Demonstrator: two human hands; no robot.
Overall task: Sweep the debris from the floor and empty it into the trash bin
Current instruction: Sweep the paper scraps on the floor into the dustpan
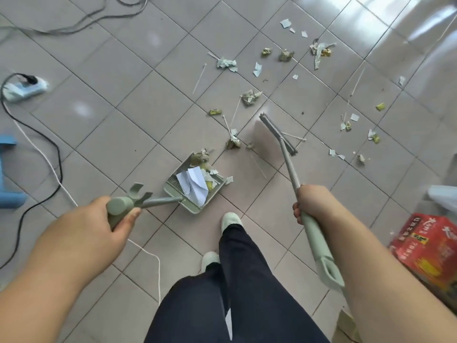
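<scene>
left hand (108, 226) gripped dustpan (195, 184) handle | right hand (310, 201) gripped broom (278, 134) | risk: overfull pan probably spills paper (195, 183) if tilted, and scattered scraps (249, 97) get flicked away

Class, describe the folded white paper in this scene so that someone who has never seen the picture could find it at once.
Start at the left hand, which grips a grey-green handle leading to the dustpan on the tiled floor. The paper lies inside the pan, against its comb teeth. It is the biggest, cleanest white sheet there, creased into folds, while the scraps around it are small, crumpled and yellow-green.
</scene>
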